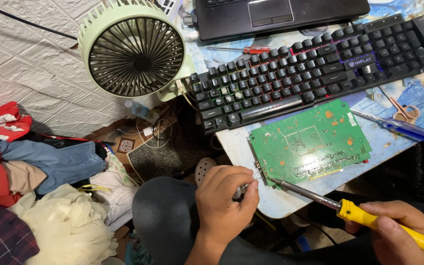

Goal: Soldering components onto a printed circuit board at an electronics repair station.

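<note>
A green circuit board (310,142) lies on the table's near edge, in front of a black keyboard (310,68). My right hand (398,230) grips the yellow handle of a soldering iron (369,218), whose metal tip touches the board's near left corner. My left hand (224,198) is pinched on a thin solder wire (252,177) held at that same corner. My knee in dark cloth (165,216) is under the left hand.
A pale green desk fan (136,49) stands at the left of the keyboard. A laptop (276,14) sits behind it. A red screwdriver (246,49), a blue screwdriver (403,127) and small scissors (403,112) lie on the table (271,196). Piled clothes (40,191) fill the left floor.
</note>
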